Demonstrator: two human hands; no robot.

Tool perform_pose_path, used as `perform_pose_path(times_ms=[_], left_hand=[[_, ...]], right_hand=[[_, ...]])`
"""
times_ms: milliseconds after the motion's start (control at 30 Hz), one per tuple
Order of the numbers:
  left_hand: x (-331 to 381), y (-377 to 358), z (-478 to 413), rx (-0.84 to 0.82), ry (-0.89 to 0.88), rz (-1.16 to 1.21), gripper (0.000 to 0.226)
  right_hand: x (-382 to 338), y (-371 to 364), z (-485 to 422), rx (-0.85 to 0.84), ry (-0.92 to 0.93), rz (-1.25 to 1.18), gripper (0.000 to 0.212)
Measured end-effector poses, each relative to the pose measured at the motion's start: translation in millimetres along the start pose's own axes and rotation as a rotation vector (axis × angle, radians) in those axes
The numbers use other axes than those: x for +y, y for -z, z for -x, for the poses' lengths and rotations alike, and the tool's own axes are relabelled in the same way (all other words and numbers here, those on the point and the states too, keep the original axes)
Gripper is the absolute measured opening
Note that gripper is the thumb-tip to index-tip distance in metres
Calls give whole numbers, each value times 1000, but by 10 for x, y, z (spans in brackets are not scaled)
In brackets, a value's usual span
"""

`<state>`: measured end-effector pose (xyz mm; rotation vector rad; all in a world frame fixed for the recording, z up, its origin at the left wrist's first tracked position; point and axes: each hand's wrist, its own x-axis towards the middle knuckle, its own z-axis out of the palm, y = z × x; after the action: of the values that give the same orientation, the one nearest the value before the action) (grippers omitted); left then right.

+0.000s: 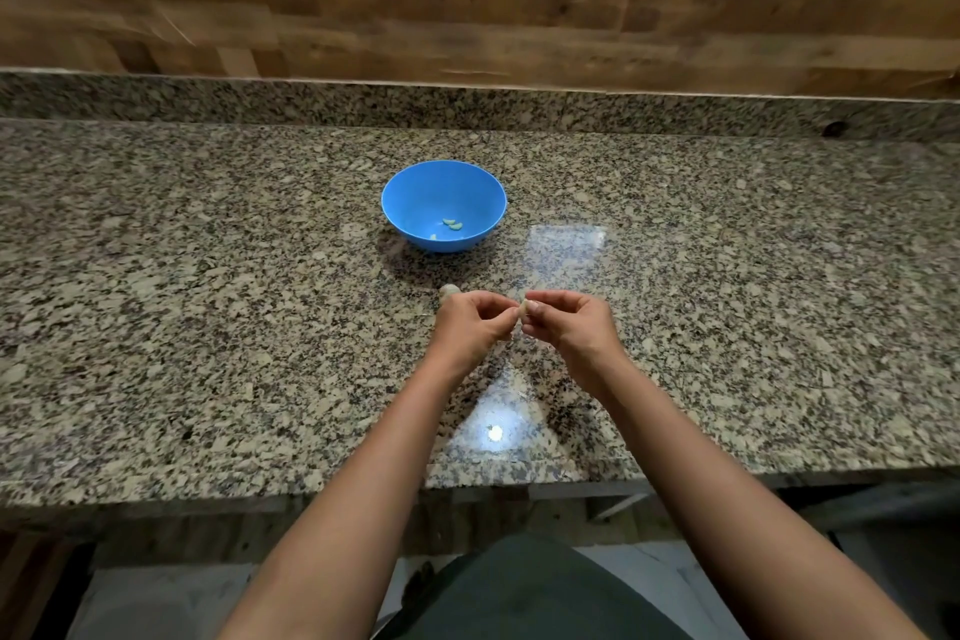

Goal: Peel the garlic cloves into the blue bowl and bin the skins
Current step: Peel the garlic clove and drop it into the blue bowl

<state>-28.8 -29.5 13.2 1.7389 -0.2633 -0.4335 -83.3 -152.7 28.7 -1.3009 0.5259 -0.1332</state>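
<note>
From my station I have both hands meeting over the speckled granite counter point(208, 301), in front of the blue bowl point(400, 224) and apart from it. The left hand point(470, 322) and the right hand point(566, 322) both have their fingers curled in, and the fingertips of each pinch the same garlic clove point(522, 311) between them. Only a pale sliver of the clove shows between the thumbs. Its long axis seems to run away from me, toward the bowl, but I cannot tell which end is the tip.

The bowl sits upright on the counter, a little left of the hands. A few peeled cloves point(453, 224) lie on its floor, toward the near side, and the two clearest are curved and side by side.

Just beyond the left hand's knuckles a pale lump point(449, 290) rests on the counter, mostly hidden, so I cannot say what it is.
</note>
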Motion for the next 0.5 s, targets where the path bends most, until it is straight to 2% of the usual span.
perform_pose_path(times_ms=[100,200,500], left_hand=[[18,-3,20,23,-101,-145,15],[32,-11,45,27,-144,-185,13],[36,-51,36,27,-85,-75,10]], right_hand=[[-24,7,-8,-29,-17,-10,8],[-38,16,-16,-18,-25,-17,7],[-41,17,16,-21,-86,-161,9]])
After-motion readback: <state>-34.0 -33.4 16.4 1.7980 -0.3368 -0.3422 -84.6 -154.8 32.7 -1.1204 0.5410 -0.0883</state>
